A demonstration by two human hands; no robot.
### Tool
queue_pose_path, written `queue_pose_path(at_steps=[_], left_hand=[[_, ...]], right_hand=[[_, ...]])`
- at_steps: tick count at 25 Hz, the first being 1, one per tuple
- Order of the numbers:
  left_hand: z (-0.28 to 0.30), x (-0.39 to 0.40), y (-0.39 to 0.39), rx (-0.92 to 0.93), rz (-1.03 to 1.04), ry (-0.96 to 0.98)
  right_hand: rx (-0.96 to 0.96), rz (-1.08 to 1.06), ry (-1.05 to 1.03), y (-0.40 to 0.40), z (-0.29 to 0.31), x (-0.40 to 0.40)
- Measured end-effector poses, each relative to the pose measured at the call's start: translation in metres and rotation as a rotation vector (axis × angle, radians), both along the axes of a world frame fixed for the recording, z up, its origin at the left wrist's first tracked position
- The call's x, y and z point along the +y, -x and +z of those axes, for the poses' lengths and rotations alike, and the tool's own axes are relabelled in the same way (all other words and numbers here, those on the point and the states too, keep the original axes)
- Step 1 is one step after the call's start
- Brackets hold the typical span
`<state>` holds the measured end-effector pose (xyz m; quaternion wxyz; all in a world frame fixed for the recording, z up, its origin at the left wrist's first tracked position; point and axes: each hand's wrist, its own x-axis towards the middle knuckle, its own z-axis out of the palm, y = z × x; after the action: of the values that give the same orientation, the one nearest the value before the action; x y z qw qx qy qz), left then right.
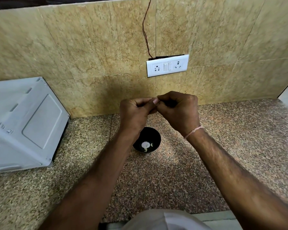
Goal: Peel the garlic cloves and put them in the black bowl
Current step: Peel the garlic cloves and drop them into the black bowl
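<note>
both hands were held up together above the black bowl (154, 136), a bit beyond it toward the wall. the left hand (135, 113) and the right hand (179, 110) were curled in, fingertips meeting in the middle, and a garlic clove (154, 110) was pinched between them. only a pale sliver of it could be made out under the left thumb, so which way its long axis ran can't be told, nor how much skin was left on it. both sets of fingers were clenched on the clove, neither hand relaxed.

the bowl sat on the counter below and nearer the body than the hands, partly hidden by the left wrist, so the drop was judged to be mostly straight down and a little back. the left hand looked slightly nearer to it. a few white peeled pieces (146, 145) were already lying in the bottom of the bowl.

the counter (223, 146) was speckled granite. left of the bowl a grey microwave (23, 123) was parked against the wall. behind the bowl the wall was tan stone tile with a white socket plate (167, 65), and a thin wire (146, 29) ran up from it.
</note>
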<state>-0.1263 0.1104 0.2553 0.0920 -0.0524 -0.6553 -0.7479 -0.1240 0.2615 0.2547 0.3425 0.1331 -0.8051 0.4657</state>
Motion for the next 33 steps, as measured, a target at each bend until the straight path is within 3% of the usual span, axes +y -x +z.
queue_pose_path(at_steps=[15, 33], left_hand=[[-0.018, -0.018, -0.002, -0.039, 0.034, 0.054], [-0.061, -0.054, -0.015, -0.211, 0.025, 0.052]], right_hand=[[-0.104, 0.004, 0.078, -0.004, -0.017, -0.02], [-0.288, 0.079, 0.064, -0.014, -0.053, -0.046]])
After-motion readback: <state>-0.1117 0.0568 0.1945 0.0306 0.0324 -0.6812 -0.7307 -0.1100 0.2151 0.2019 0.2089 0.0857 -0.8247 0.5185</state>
